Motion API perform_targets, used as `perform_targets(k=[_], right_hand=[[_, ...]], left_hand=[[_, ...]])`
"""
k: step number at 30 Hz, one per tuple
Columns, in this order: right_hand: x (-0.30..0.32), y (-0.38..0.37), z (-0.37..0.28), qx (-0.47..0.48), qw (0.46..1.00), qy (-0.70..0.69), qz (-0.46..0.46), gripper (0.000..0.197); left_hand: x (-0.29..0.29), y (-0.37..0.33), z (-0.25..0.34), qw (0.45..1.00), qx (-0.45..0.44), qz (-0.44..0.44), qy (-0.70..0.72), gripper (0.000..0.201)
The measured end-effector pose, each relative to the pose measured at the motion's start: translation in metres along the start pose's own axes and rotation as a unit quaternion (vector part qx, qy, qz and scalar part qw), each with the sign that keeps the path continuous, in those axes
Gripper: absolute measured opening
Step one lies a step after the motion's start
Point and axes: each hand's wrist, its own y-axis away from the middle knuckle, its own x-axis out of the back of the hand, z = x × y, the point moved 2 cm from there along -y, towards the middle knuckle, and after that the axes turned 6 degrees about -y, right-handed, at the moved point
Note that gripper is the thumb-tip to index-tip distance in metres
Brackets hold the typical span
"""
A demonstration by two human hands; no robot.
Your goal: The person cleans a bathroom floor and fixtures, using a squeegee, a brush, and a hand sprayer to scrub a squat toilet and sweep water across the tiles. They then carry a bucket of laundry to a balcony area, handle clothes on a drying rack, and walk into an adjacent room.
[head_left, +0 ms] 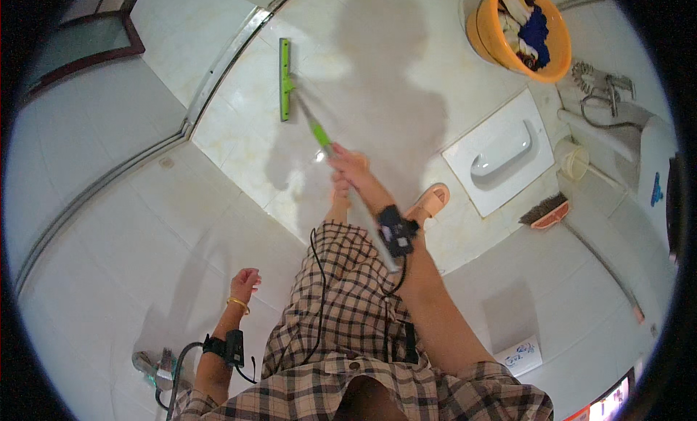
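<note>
My right hand (pixel 351 168) is wrapped round the pole of a floor squeegee (pixel 284 79) with a long green head and a grey and green handle. The squeegee head lies against the pale tiled floor ahead and to the left, and the pole's end reaches back along my right forearm. My left hand (pixel 245 281) hangs at my left side, away from the squeegee, with its fingers curled in and nothing visible in them. A gold bracelet (pixel 238 303) sits on that wrist.
A squat toilet (pixel 501 154) is set into the floor on the right. Beyond it stands an orange basin (pixel 553 61) of clothes. A broom (pixel 548 212) leans by the right wall, near a pale bucket (pixel 573 162). A metal door track (pixel 218 72) edges the floor at left.
</note>
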Motion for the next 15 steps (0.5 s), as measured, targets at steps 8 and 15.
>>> perform_targets(k=[8, 15], right_hand=[[0.139, 0.244, 0.044, 0.053, 0.973, -0.11, 0.195, 0.052], [0.236, 0.353, 0.045, 0.149, 0.924, -0.088, 0.34, 0.053]], left_hand=[[-0.027, -0.02, 0.017, 0.997, -0.048, -0.027, -0.047, 0.028], [-0.081, 0.018, 0.095, 0.977, -0.167, -0.114, -0.064, 0.023]])
